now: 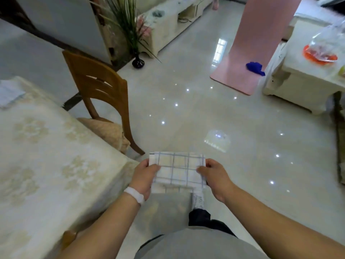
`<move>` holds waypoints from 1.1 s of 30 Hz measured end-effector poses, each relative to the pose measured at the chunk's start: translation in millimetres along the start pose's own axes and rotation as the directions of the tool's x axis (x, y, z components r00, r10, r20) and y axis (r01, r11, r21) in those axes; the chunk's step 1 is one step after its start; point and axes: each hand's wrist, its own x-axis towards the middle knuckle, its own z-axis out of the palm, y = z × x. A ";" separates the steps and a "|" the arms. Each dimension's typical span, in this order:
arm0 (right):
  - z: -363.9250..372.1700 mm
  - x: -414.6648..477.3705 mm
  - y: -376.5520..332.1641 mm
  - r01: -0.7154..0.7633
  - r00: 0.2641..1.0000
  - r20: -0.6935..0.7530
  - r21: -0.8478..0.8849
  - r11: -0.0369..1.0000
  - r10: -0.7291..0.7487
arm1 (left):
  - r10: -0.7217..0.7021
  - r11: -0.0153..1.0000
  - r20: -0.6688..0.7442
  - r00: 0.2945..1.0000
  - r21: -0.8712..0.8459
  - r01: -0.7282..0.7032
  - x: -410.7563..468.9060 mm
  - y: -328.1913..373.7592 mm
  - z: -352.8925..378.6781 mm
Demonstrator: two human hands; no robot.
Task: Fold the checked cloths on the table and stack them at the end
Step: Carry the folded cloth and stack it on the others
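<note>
A white checked cloth [178, 170] with thin blue lines is held folded in the air, over the floor, just right of the table's corner. My left hand [144, 174] grips its left edge, thumb on top. My right hand [212, 174] pinches its right edge. A loose part of the cloth hangs down below my right hand. The table [46, 156], under a cream flowered cover, lies to my left. Something pale and blurred, perhaps more cloth [9, 94], lies at the table's far left edge.
A wooden chair [100, 94] with a cushion stands at the table's far corner. Glossy floor tiles spread ahead. A pink mat [242, 53] with a blue rag [254, 68] lies at the back right, beside a low cream table [302, 79]. A potted plant [138, 61] stands at the back.
</note>
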 end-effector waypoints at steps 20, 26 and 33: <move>-106.8 174.9 -138.8 0.031 0.987 0.152 0.116 0.993 -0.049 | 0.030 0.994 -0.165 0.986 -0.099 -0.047 98.8 119.8 164.8; -91.8 212.3 -168.4 -0.040 0.985 0.172 0.224 0.974 0.001 | 0.000 0.993 -0.169 0.986 -0.119 -0.021 144.6 141.4 166.7; -48.5 279.0 -223.6 -0.038 0.989 0.146 0.206 0.978 0.008 | -0.025 0.983 -0.151 0.988 -0.182 -0.003 225.1 186.9 152.8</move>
